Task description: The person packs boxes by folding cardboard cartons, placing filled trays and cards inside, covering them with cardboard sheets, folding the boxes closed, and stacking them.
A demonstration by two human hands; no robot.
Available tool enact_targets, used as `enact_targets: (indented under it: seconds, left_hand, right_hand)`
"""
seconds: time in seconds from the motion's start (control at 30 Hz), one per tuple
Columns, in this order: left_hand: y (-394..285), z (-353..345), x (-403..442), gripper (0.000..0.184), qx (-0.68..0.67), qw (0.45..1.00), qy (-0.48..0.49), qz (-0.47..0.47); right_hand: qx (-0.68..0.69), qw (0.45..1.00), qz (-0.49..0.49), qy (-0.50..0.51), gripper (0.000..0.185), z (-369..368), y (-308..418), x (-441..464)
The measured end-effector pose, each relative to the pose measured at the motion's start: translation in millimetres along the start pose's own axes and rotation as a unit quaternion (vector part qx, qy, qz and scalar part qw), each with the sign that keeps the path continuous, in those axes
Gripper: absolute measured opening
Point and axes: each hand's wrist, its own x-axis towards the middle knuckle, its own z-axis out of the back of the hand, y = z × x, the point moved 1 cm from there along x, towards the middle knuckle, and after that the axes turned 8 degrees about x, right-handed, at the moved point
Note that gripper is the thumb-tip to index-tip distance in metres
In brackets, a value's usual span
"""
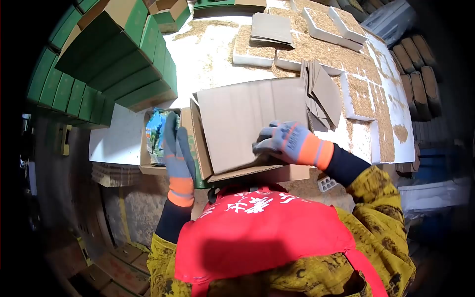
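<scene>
And here in the middle of the work, the open carton [202, 143] sits right in front of the person, on the near side of the white worktable [116, 138], with a broad brown cardboard sheet [242, 119] lying across its top. The right hand [289, 141], in a gray and orange glove, is in at the carton's near right part, fingers curled down onto the sheet near its edge; whether they pinch it or just press, I can't tell from here. Over on the carton's left side it's the left hand [177, 143], gloved to match, fingers straight and close together, palm turned toward the carton, grasping nothing that shows; whether it touches the wall is hard to say.

Just left of the carton, partly behind that left hand, there's a small box [152, 169] of blue and green packets [155, 131]. Beyond the carton to the left, green boxes [133, 74] rise in a big stack. Hard by the carton's right side, a cluster of folded cardboard pieces [324, 96] leans at angles. Past the carton's far side lie white trays [253, 60] filled with brown flaky material, and a pile of flat cardboard [271, 28] rests on them. More filled trays spread to its right. On the carton's near side, the person's red apron [267, 222] shows white characters.
</scene>
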Motion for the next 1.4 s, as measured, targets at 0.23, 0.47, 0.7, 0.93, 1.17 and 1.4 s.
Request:
enact_targets:
  seconds: [0.23,0.47,0.7,0.93,1.17,1.4]
  left_hand:
    - [-11,8,0,0.046,-0.090,0.977,0.192,-0.036]
    - [42,-68,-21,0.067,-0.206,0.896,0.288,0.268]
    - [34,-71,-28,0.081,-0.232,0.917,0.217,0.240]
    - [31,6,103,0.049,-0.304,0.944,0.121,0.049]
    - [184,202,286,0.061,-0.132,0.877,-0.453,-0.089]
    - [271,242,360,0.057,-0.297,0.942,-0.154,0.008]
  right_hand:
    - [0.296,0.924,-0.234,-0.070,0.032,39,10,-20]
    - [0.400,0.793,-0.388,-0.247,0.056,-56,-105,-78]
    - [0.452,0.770,-0.397,-0.214,0.051,-53,-78,-72]
    - [0.709,0.490,-0.164,-0.480,0.033,-16,-102,-22]
    - [0.620,0.571,0.042,-0.538,0.050,113,-106,161]
    - [0.650,0.635,-0.039,-0.416,0.057,158,-82,342]
